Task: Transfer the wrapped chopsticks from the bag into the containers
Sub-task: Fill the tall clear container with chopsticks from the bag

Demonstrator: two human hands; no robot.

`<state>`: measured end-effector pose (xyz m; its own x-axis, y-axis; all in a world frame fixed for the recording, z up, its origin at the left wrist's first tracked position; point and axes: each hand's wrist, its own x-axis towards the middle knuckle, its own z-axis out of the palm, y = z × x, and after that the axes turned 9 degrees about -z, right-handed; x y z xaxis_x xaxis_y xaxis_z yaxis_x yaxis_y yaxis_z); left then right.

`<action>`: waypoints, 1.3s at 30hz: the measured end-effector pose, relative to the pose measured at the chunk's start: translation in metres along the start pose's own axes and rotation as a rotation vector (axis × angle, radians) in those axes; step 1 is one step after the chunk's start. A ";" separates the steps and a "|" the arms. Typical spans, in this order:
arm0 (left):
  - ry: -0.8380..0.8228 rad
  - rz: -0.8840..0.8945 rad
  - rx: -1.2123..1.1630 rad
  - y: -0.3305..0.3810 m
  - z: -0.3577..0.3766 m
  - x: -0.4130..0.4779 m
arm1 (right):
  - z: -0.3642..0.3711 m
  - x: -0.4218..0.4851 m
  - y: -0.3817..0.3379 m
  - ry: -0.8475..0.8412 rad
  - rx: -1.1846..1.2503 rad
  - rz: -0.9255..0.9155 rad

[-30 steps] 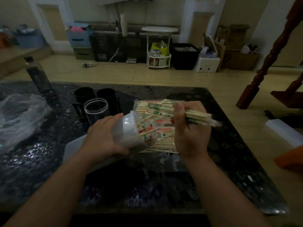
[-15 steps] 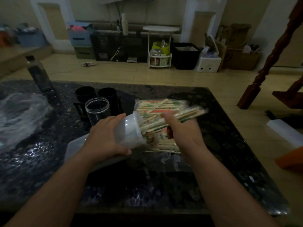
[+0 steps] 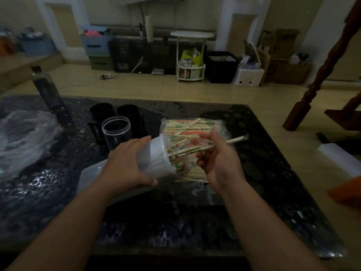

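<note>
While a person's left hand (image 3: pixel 127 163) grips a white container (image 3: pixel 156 159) tipped on its side, mouth turned toward the bag (image 3: pixel 191 128), the right hand (image 3: pixel 220 163) pinches a few wrapped chopsticks (image 3: pixel 230 140), tips at the rim, apparently to slide them in lengthwise. The bag lies on the dark table (image 3: pixel 263 153) just behind. A clear jar (image 3: pixel 116 132) crowds the left; bare tabletop lies to the right.

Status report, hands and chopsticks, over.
Left hand grips tilted container. Right hand holds chopsticks at its mouth. Nothing blocking; bag lies just behind.
</note>
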<state>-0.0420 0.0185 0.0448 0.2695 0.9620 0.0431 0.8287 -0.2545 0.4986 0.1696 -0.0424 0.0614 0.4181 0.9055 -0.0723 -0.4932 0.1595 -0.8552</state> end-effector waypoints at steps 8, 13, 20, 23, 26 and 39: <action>-0.007 0.006 0.036 0.000 0.003 0.002 | 0.000 -0.001 0.011 0.000 -0.218 -0.022; -0.001 0.000 0.038 0.000 0.001 0.001 | -0.004 0.005 0.011 0.130 -0.169 -0.191; -0.018 0.000 0.025 0.001 0.001 0.001 | -0.008 0.004 0.030 -0.007 -0.637 -0.272; -0.009 0.005 0.022 -0.001 0.001 0.001 | -0.012 0.007 0.029 -0.080 -0.724 -0.345; -0.009 0.004 0.024 0.000 0.000 0.001 | -0.014 0.007 0.031 -0.264 -0.809 -0.322; 0.015 -0.025 -0.013 -0.004 0.001 0.004 | -0.044 0.023 0.013 -0.407 -1.600 0.038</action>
<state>-0.0438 0.0237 0.0419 0.2410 0.9695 0.0438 0.8288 -0.2291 0.5105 0.2063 -0.0370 0.0263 0.0833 0.9774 -0.1942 0.8471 -0.1721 -0.5029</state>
